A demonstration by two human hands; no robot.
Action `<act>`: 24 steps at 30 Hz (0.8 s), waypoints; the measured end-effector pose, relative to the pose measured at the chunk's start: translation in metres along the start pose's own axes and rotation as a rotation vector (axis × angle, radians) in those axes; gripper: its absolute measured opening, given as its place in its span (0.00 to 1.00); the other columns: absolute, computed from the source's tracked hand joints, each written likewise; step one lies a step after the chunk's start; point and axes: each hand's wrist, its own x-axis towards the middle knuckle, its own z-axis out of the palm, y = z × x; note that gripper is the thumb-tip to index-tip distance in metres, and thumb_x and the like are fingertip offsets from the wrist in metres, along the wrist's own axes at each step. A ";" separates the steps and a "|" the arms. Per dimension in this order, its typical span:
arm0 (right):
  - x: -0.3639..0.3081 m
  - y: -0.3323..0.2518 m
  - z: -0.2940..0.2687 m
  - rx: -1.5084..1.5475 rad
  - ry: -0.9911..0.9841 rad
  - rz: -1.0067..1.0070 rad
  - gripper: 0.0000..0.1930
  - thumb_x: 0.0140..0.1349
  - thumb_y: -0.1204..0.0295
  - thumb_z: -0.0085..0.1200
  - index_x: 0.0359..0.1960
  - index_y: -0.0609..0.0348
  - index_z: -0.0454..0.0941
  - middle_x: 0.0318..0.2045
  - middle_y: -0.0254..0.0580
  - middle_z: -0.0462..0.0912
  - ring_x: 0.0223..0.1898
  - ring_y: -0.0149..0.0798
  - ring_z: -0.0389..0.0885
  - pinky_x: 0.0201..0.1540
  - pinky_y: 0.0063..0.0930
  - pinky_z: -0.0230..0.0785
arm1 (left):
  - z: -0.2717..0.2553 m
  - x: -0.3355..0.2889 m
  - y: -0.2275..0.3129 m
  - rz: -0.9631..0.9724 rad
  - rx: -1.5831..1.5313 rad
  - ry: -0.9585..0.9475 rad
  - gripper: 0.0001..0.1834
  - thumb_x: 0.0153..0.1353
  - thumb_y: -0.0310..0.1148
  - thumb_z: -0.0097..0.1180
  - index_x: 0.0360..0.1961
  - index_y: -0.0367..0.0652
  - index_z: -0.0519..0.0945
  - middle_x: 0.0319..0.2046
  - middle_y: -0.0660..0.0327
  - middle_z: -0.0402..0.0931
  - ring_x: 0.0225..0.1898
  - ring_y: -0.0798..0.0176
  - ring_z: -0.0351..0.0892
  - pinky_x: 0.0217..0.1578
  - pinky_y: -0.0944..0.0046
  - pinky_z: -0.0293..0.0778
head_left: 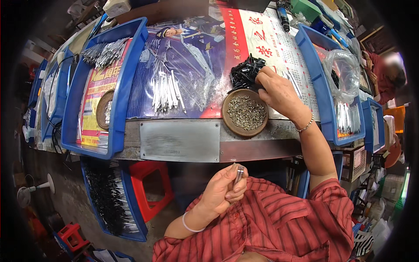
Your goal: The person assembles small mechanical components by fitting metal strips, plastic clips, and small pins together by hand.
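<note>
My left hand [224, 188] is closed in front of my chest, below the table edge. Pinched upright between its thumb and fingers are slim silvery metal strips [239, 174]. My right hand [280, 92] reaches over the table, with its curled fingertips against the right side of a heap of small black parts [247, 72]. Those fingertips are partly hidden, so whatever they grip does not show. Just under that hand stands a round brown bowl [226, 121] of small brass-coloured pins or screws [247, 112]. Left of the bowl lies a bundle of silvery metal strips [166, 92].
Blue trays flank the work spot: the left tray [68, 126] holds metal strips and a small bowl, the right tray [315, 56] a plastic bag and rods. A metal plate [180, 140] covers the table's front edge. Below are a red stool [136, 185] and another blue tray [140, 231].
</note>
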 end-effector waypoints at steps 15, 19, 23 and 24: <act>-0.077 -0.062 -0.030 1.314 -0.371 0.291 0.09 0.58 0.76 0.54 0.38 0.68 0.78 0.32 0.38 0.81 0.34 0.26 0.76 0.37 0.20 0.70 | 0.021 0.013 0.007 0.049 0.197 0.001 0.17 0.66 0.46 0.42 0.37 0.40 0.68 0.17 0.65 0.61 0.12 0.76 0.52 0.14 0.77 0.50; -0.076 -0.064 -0.026 1.623 -0.437 0.463 0.06 0.58 0.76 0.53 0.36 0.66 0.76 0.30 0.34 0.78 0.34 0.24 0.74 0.38 0.19 0.67 | 0.021 0.017 0.005 0.053 0.186 -0.013 0.16 0.67 0.43 0.41 0.38 0.40 0.69 0.17 0.65 0.62 0.13 0.76 0.54 0.14 0.76 0.51; -0.078 -0.067 -0.011 1.798 -0.425 0.451 0.07 0.57 0.74 0.56 0.34 0.63 0.74 0.25 0.30 0.73 0.27 0.21 0.70 0.29 0.15 0.63 | 0.014 0.017 0.002 0.031 0.092 -0.024 0.15 0.67 0.41 0.41 0.40 0.39 0.70 0.18 0.65 0.63 0.13 0.76 0.54 0.13 0.77 0.50; -0.079 -0.066 -0.008 1.803 -0.428 0.454 0.07 0.57 0.74 0.56 0.34 0.63 0.74 0.25 0.30 0.73 0.27 0.21 0.70 0.29 0.15 0.63 | 0.013 0.017 0.001 0.031 0.090 -0.017 0.15 0.67 0.41 0.41 0.40 0.39 0.70 0.18 0.65 0.63 0.13 0.76 0.54 0.13 0.77 0.50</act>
